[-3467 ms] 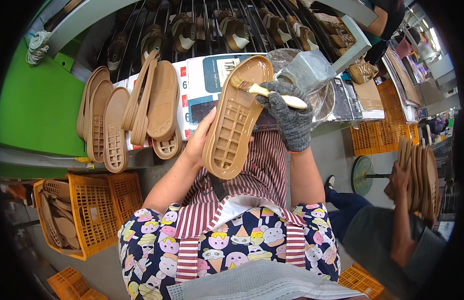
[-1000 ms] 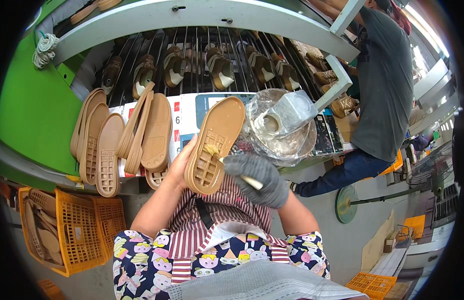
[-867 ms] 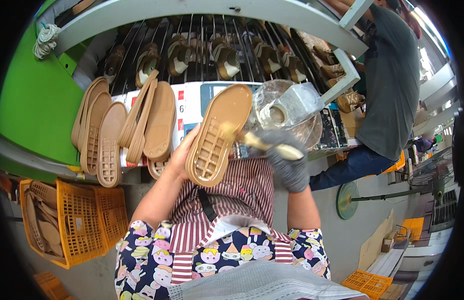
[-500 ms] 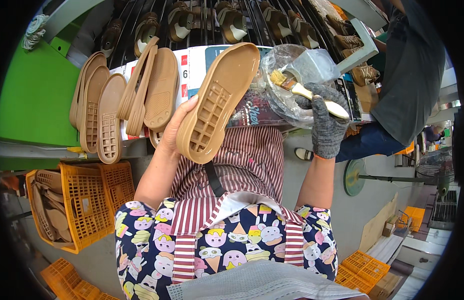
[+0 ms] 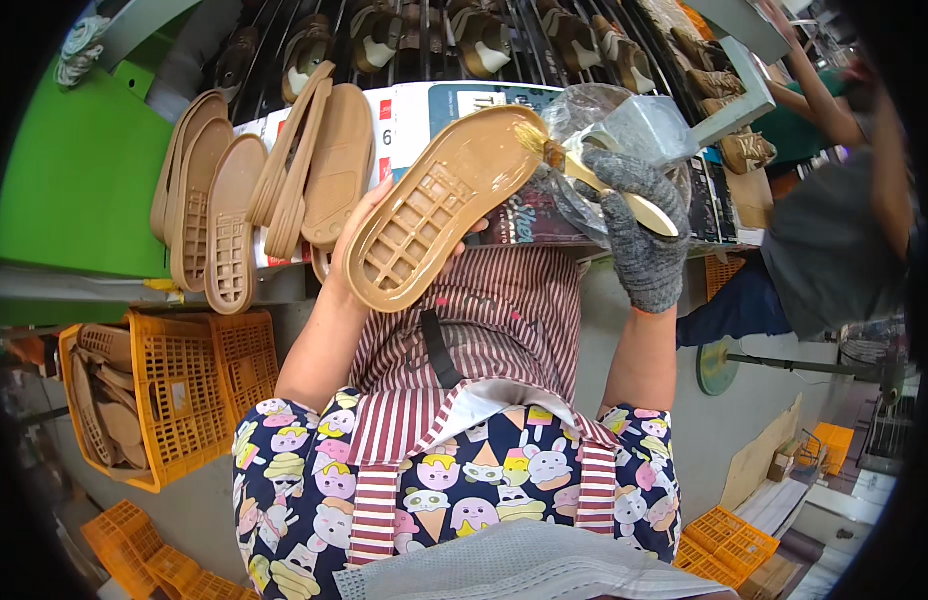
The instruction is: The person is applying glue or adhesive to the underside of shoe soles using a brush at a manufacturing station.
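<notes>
- A person in a red-and-white striped apron (image 5: 514, 300) and a dark shirt (image 5: 474, 480) printed with cartoon sweets works at a table edge, arms reaching forward.
- The bare left hand (image 5: 344, 240) is closed around a tan shoe sole (image 5: 469, 155): the thumb lies along its left edge, and fingertips show past its right edge.
- That sole is held up in front of the apron, tilted, its inner side facing the person. The narrower end with a square grid is at lower left, the smooth broad end at upper right. Its surface shines wet.
- The right hand, in a grey knitted glove (image 5: 646, 235), grips a paintbrush (image 5: 576, 170) by its pale handle. The bristles are at the sole's upper right end and seem to touch it.
- Just behind the glove, a clear plastic tub (image 5: 646, 130) sits on a round dish wrapped in crinkled plastic (image 5: 584, 105).
- To the left, more tan soles (image 5: 236, 215) lean and lie in a row along the table.
- Below them, a yellow basket (image 5: 179, 400) holds a jumble of similar soles.
- Beyond the table, brown-and-white shoes (image 5: 481, 45) stand on dark metal rods.
- At right, I see a co-worker in a grey shirt (image 5: 824, 245), arms raised and partly blurred.
</notes>
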Demonstrator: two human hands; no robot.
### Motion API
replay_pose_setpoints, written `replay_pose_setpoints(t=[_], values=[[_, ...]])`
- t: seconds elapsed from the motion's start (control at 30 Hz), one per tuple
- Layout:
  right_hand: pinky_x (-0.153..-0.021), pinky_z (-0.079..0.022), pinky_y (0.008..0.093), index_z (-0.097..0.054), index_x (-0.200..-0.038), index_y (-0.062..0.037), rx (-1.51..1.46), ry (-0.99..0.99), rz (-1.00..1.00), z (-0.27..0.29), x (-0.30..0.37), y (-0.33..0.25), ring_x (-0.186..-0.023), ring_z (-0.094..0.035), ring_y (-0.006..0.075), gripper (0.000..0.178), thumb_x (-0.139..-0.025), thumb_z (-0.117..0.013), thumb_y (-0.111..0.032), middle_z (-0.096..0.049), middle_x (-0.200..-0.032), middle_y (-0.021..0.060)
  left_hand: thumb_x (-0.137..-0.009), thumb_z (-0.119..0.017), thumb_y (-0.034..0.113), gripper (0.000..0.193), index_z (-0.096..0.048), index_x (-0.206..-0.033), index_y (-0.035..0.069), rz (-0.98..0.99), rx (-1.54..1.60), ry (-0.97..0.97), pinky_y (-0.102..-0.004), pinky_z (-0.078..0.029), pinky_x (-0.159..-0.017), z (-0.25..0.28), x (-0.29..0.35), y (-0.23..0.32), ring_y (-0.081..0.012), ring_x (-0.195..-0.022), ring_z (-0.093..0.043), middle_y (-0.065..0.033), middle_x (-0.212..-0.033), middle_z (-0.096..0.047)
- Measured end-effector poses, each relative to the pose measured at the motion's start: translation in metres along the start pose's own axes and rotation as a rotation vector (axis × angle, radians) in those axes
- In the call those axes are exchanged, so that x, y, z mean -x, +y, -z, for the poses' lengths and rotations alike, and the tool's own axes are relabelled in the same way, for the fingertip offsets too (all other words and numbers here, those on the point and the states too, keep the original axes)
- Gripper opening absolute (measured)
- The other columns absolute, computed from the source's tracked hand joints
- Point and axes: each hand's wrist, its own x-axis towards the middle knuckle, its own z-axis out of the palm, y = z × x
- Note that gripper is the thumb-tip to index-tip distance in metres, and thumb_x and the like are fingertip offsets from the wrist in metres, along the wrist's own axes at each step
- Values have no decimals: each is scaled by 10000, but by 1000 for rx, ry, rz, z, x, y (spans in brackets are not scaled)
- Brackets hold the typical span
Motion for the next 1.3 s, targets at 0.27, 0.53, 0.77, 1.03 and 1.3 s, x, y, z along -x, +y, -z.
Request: replay_pose_setpoints(t=[0.27, 0.53, 0.77, 1.03, 1.3], values=[[-823, -496, 288, -582, -1010, 30, -360, 31, -245, -12, 3, -10, -920, -607, 178, 233, -781, -630, 32, -640, -1009, 131, -930, -303, 420, 578, -360, -1297, -23, -187, -315, 158, -373, -565, -718, 2, 0, 0, -315, -912, -615, -288, -1143, -503], [-794, -496, 322, -616, -964, 15, -334, -114, -110, -29, 16, -16, -894, -617, 197, 253, -723, -695, 3, -649, -952, 132, -869, -435, 426, 554, -409, -1255, 29, -412, -815, 362, -270, -490, -775, -18, 0, -6, -140, -916, -568, -103, -1075, -548], [-768, -508, 312, -645, -936, 1, 14, -354, 130, -41, 16, -18, -876, -632, 193, 271, -681, -739, 6, -654, -954, 134, -847, -436, 406, 616, -350, -1318, 19, -486, -890, 395, -287, -433, -855, -24, -1, -10, -152, -989, -528, -111, -1119, -523], [-782, -491, 325, -644, -942, -3, -85, -356, 5, -32, 19, -25, -858, -634, 216, 279, -681, -740, -8, -655, -947, 139, -833, -434, 438, 692, -293, -1366, 20, -508, -972, 386, -294, -413, -898, -19, -2, -9, -173, -1057, -503, -123, -1179, -493], [-730, -506, 293, -636, -939, -46, -63, -334, 7, -27, 24, -15, -805, -636, 181, 249, -711, -735, -59, -660, -900, 77, -820, -498, 408, 711, -280, -1369, 13, -545, -933, 358, -326, -393, -951, -14, -2, -7, -206, -1129, -476, -142, -1263, -444]])
